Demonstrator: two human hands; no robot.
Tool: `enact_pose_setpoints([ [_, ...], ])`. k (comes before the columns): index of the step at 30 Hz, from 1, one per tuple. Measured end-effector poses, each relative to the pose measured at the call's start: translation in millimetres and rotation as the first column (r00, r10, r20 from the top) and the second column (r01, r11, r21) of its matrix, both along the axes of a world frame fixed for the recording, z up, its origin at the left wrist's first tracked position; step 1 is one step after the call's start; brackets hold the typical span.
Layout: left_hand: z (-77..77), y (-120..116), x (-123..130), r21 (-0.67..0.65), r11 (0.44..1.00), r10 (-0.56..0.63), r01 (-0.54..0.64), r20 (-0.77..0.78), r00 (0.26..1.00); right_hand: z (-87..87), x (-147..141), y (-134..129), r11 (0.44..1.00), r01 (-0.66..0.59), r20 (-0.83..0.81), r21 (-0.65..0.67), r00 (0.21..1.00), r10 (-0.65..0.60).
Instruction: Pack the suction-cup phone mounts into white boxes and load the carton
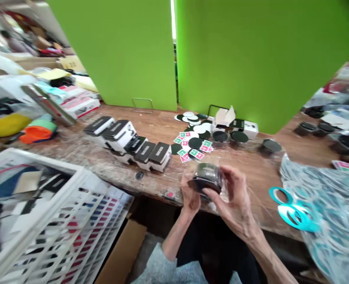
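Between my two hands, just above the table's front edge, is a round black disc-shaped item in clear plastic wrap [206,177]. My left hand [189,193] grips its left side, with the fingers partly hidden behind it. On the right, my right hand [235,193] holds it with the thumb along the lower rim and the fingers curled over the far side. Beyond the hands lie white and black round discs [195,142] mixed with small pink and green cards [196,154]. More wrapped black round items [239,137] stand behind them.
Several black-and-white boxes [159,156] are grouped on the table's left half. An open small box [224,117] stands near the green partition [236,59]. Teal rings [298,217] and plastic-bagged rings [331,197] spread at right. A white plastic crate [82,177] is at lower left.
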State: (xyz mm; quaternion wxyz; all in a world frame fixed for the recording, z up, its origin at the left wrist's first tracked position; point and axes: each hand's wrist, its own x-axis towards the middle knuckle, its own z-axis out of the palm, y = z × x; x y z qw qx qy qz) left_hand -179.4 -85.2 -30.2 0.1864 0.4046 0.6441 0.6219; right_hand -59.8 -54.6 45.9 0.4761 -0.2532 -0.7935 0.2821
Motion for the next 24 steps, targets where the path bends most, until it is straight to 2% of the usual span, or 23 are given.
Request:
enact_pose_setpoints([
  [2,5.4,-2.9,0.2,0.049,0.998,0.052,-0.051,-0.019,0.998,-9.1,-3.4,4.8,0.979,0.054,0.069,0.195,0.995,-0.069],
  [5,11.8,-6.0,0.2,0.092,0.994,0.068,-0.067,-0.005,0.998,-14.6,7.4,17.3,0.928,0.019,0.191,0.371,0.977,-0.096],
  [10,13.4,-10.1,1.7,0.097,0.992,0.073,-0.080,0.078,0.994,-12.4,22.6,37.2,0.844,-0.250,0.482,0.475,0.876,-0.012],
  [12,12.9,-11.1,2.5,0.116,0.989,0.084,-0.093,0.080,0.993,-14.6,20.3,45.7,0.789,-0.346,0.532,0.508,0.846,0.028],
  [14,12.7,-11.6,2.6,0.120,0.988,0.091,-0.101,0.090,0.992,-19.4,14.7,53.5,0.757,-0.369,0.542,0.540,0.840,0.023],
  [17,13.5,-12.8,1.9,0.078,0.993,0.086,-0.093,0.086,0.993,-24.7,7.7,58.7,0.769,-0.362,0.580,0.528,0.814,-0.015],
  [21,12.4,-13.4,1.4,0.049,0.996,0.072,-0.076,0.084,0.994,-16.4,11.0,50.1,0.812,-0.412,0.687,0.413,0.726,0.019],
  [24,6.4,-8.7,-0.2,0.092,0.993,0.065,-0.076,0.117,0.991,-10.0,15.8,38.0,0.843,-0.302,0.619,0.445,0.784,-0.046],
])
